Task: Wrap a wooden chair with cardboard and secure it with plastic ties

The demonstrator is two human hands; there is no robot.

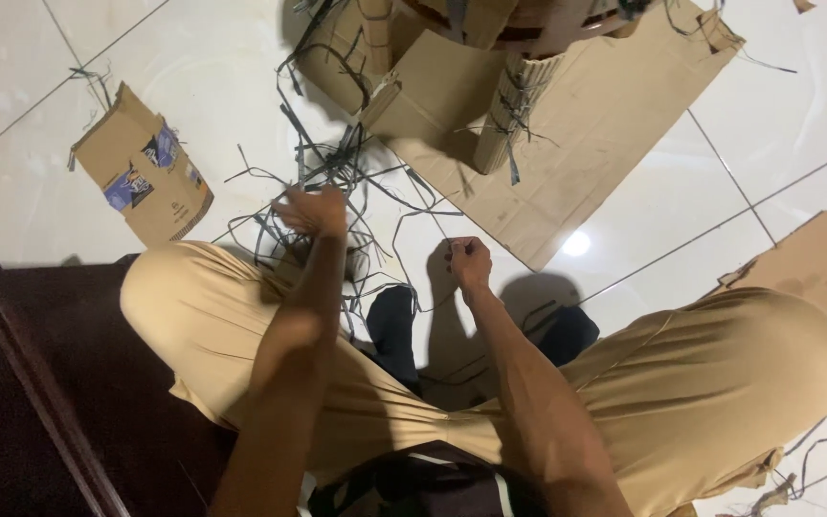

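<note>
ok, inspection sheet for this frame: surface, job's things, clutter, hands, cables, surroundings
Surface: white tiled floor, glossy, one light glare.
Job's things: tangle of thin dark strips on the floor between the knees; one strip appears to run to the right hand.
Clutter: flat cardboard sheet, rolled corrugated piece on it, small printed box to the left, cardboard scrap at right.
Hands: left hand blurred over the strips, grip unclear; right hand fingers pinched shut on a strip.
Cables: nothing seen.
Surroundings: tan trousers, dark socks, dark wooden furniture lower left.
</note>
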